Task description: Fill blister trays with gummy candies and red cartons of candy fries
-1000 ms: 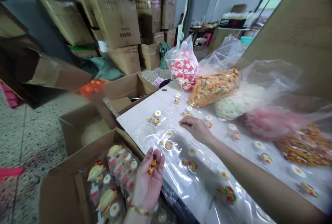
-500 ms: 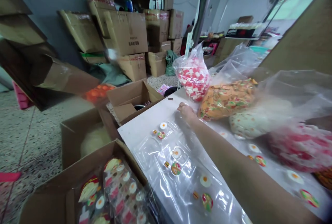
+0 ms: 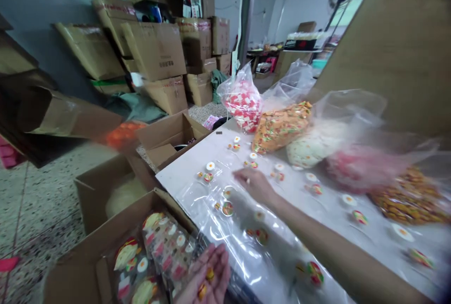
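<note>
My left hand (image 3: 207,278) is at the bottom, palm up and cupped over the near carton. In it lie a few small orange-yellow toy burgers (image 3: 210,274). My right hand (image 3: 257,185) reaches over the white table (image 3: 186,172), fingers drawn together and slightly blurred. Whatever its fingertips may hold is hidden. Below and left of it lie clear plastic bags (image 3: 221,229). Small sets are laid out along the tabletop, each with a fried-egg piece (image 3: 210,166), a tiny burger (image 3: 199,175) and a round red-green piece (image 3: 208,177).
Filled clear bags line the table's far side: red-and-white pieces (image 3: 243,106), orange pieces (image 3: 282,125), white egg pieces (image 3: 313,146), pink ones (image 3: 362,167) and brown-orange ones (image 3: 408,196). An open carton (image 3: 77,266) with packed bags stands at the near left. Cartons (image 3: 155,52) are stacked behind.
My left hand has come into view at the bottom with the toy burgers. My right hand has drawn back from the table's far end, uncovering more small sets. The view has shifted right.
</note>
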Demonstrator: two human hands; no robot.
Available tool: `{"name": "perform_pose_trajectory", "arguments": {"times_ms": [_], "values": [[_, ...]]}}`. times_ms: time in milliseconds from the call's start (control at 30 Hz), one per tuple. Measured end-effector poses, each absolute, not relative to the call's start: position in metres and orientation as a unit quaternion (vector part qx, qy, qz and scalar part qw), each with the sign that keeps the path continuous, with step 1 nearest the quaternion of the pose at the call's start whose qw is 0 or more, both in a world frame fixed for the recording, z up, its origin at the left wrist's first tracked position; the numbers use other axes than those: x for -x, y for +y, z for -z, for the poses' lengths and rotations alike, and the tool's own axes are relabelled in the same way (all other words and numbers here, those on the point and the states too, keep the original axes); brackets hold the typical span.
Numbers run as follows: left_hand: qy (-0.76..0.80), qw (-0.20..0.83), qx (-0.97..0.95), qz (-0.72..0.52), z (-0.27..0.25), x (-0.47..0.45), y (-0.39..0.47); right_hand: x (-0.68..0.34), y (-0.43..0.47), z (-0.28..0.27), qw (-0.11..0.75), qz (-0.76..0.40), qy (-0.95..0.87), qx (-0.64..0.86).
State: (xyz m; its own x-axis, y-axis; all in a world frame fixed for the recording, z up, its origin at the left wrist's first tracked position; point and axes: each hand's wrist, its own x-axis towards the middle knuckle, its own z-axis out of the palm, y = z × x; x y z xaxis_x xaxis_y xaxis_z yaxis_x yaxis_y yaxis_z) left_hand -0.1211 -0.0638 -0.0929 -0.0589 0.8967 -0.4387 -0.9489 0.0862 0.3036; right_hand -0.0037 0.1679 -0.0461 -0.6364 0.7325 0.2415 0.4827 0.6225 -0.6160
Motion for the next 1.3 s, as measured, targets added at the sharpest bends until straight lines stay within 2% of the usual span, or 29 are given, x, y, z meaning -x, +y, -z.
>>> {"name": "perform_pose_trajectory", "arguments": {"times_ms": [33,100,233,333,433,500,600,733,800,933,1300], "values": [[0.279,0.681,0.057,-0.675,0.086,0.112,-0.059,-0.007,0.133,0.041,0.231,-0.306,-0.878,0.287],[0.304,0.685,0.084,-0.657,0.071,0.092,-0.050,-0.025,0.070,0.031,0.187,-0.329,-0.903,0.202],[0.351,0.724,0.075,-0.590,0.046,0.052,-0.040,-0.066,0.014,0.021,0.193,-0.332,-0.884,0.266],[0.371,0.743,0.031,-0.557,0.039,0.029,-0.036,-0.117,0.029,0.028,0.235,-0.369,-0.828,0.350],[0.412,0.732,0.006,-0.542,0.042,0.016,-0.036,-0.182,0.061,0.045,0.279,-0.300,-0.742,0.530],[0.423,0.727,0.001,-0.540,0.046,0.010,-0.037,-0.219,0.084,0.056,0.255,-0.205,-0.702,0.632],[0.427,0.728,0.010,-0.536,0.050,0.004,-0.040,-0.251,0.112,0.065,0.168,-0.070,-0.691,0.700],[0.440,0.722,0.029,-0.534,0.055,0.000,-0.045,-0.253,0.134,0.069,0.025,0.017,-0.729,0.683],[0.441,0.720,0.028,-0.535,0.056,0.000,-0.047,-0.247,0.139,0.071,-0.013,0.027,-0.749,0.662],[0.442,0.723,0.024,-0.530,0.054,-0.003,-0.050,-0.247,0.138,0.074,-0.033,0.025,-0.771,0.636],[0.444,0.727,0.024,-0.522,0.043,-0.013,-0.052,-0.261,0.122,0.077,-0.006,0.025,-0.793,0.609]]}}
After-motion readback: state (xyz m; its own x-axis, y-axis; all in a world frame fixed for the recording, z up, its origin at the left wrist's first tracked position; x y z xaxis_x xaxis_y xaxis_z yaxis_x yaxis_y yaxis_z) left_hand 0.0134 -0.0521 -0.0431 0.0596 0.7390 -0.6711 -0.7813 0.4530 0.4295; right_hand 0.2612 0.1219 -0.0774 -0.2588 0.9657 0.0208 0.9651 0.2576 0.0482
